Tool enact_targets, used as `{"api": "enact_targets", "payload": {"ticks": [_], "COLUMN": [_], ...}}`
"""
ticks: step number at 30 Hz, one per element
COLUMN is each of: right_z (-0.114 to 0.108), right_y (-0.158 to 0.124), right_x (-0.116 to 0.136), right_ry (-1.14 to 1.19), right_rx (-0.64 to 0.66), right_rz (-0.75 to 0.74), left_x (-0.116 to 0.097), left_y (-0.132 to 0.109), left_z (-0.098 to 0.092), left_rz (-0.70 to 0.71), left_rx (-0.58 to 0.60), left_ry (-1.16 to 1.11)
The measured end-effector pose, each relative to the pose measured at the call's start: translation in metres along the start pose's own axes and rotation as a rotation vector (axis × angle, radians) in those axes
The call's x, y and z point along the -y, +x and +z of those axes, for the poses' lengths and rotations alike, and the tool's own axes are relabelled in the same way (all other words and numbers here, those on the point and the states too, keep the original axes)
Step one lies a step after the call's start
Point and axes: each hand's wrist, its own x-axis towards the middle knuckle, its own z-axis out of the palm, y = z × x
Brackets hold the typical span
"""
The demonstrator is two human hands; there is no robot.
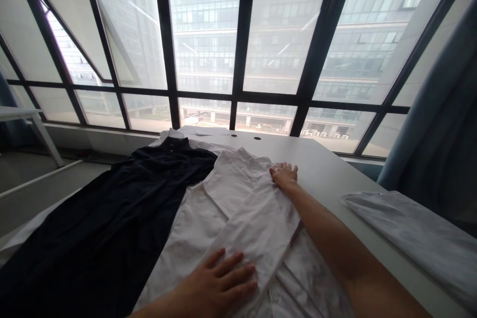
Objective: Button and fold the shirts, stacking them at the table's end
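Observation:
A white shirt (208, 213) lies spread on the table in front of me, one sleeve folded diagonally across its body. My left hand (223, 283) rests flat on the lower part of that sleeve, fingers spread. Farther off, my right hand (285, 175) lies on the shirt's right shoulder edge near the collar, its fingers stretched out and partly over the bare table. To the left, a dark navy shirt (149, 198) is laid out flat, touching the white one along its side.
The white table (316, 159) has two round dark holes at its far end. A folded white garment (417, 223) lies at the right edge. Another white table (22, 113) stands at left. Black-framed windows span the back, and a blue curtain (436, 119) hangs at right.

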Motion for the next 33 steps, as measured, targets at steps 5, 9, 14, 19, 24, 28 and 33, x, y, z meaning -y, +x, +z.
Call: {"api": "enact_targets", "payload": {"ticks": [5, 9, 14, 19, 24, 28, 33], "right_z": [-0.009, -0.005, -0.016, -0.028, -0.034, -0.044, -0.052], "right_y": [-0.084, -0.145, -0.149, -0.131, -0.164, -0.204, -0.237], "right_x": [0.009, 0.009, 0.017, 0.030, 0.023, -0.017, -0.093], "right_ry": [0.100, 0.210, 0.192, 0.170, 0.132, 0.084, 0.057], "right_rx": [0.188, 0.254, 0.274, 0.295, 0.189, 0.203, 0.263], "right_rz": [-0.250, -0.411, -0.425, -0.419, -0.372, -0.356, -0.217], "left_x": [-0.022, -0.026, -0.015, 0.000, -0.003, 0.006, 0.035], "left_y": [-0.003, -0.002, 0.000, -0.002, -0.003, -0.010, -0.042], "left_z": [-0.021, -0.025, -0.022, -0.019, -0.011, -0.012, -0.037], "left_rz": [-0.046, -0.066, -0.076, -0.193, -0.235, -0.487, -1.007], "left_rx": [0.051, 0.069, 0.075, 0.048, -0.012, -0.138, -0.183], "left_ry": [-0.025, -0.054, -0.041, 0.023, 0.093, 0.232, 0.416]}}
